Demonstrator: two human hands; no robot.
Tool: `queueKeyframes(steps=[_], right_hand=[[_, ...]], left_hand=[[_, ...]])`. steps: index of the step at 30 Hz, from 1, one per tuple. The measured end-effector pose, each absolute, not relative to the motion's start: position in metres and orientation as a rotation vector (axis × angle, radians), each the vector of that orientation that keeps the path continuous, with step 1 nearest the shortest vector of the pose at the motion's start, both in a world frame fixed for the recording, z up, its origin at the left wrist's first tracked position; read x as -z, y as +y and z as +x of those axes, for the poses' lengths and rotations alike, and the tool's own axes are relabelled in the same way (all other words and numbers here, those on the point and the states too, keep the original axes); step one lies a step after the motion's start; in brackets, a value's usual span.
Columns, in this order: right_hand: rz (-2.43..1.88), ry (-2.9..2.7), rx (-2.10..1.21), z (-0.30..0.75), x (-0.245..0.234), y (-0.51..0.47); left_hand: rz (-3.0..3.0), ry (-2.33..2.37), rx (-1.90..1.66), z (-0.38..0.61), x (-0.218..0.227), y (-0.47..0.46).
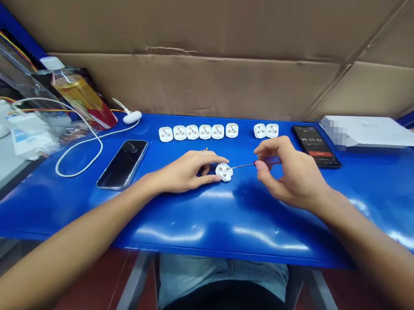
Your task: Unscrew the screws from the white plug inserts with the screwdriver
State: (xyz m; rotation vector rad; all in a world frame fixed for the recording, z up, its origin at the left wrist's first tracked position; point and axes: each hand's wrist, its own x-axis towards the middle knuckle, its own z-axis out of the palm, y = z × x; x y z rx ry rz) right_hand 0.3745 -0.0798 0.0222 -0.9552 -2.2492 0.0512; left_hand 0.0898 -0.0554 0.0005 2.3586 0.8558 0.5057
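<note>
Head view: our right hand [291,173] pinches a blue-handled screwdriver [269,161], its tip on a white plastic plug [224,171] just beyond the grip; our open left hand [187,170] steadies that plug.

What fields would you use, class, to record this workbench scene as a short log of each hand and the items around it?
Left hand: fingers resting on a white plug body
Right hand: holding a blue-handled screwdriver, tip at the plug body
Surface: blue table
Behind hands: six white plug bodies in a row, two more
Right: black phone showing a timer
Left: black phone, white cable
</note>
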Motion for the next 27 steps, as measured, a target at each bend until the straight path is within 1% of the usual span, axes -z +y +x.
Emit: queueKeyframes(steps=[3, 8, 14, 16, 19, 22, 27], right_hand=[[-0.914, -2.276, -0.078, 0.3747, -0.024, -0.0809], [-1.048, -2.243, -0.023, 0.3764, -0.0226, -0.0796], [-0.887, -2.277, -0.078, 0.3769, -0.0249, -0.0782], [-0.939, -2.267, -0.11, 0.3777, -0.0243, -0.0775], [-1.025, -2.24, -0.072, 0.3786, -0.0216, -0.076], [-0.968, -2.248, -0.055, 0.3778, -0.0206, -0.0756], [-0.86, -2.287, -0.139, 0.3753, -0.0246, -0.0786]], left_hand=[[2.358, 0.861, -0.505, 0.0895, -0.0005, -0.0555], [2.354, 0.854, -0.525, 0.0899, 0.0, -0.0551], [2.34, 0.87, -0.51, 0.0904, -0.0016, -0.0558], [2.349, 0.863, -0.504, 0.0901, -0.0019, -0.0562], [2.355, 0.855, -0.508, 0.0896, -0.0014, -0.0562], [2.338, 0.862, -0.513, 0.0896, -0.0007, -0.0559], [2.357, 0.854, -0.51, 0.0899, -0.0016, -0.0559]])
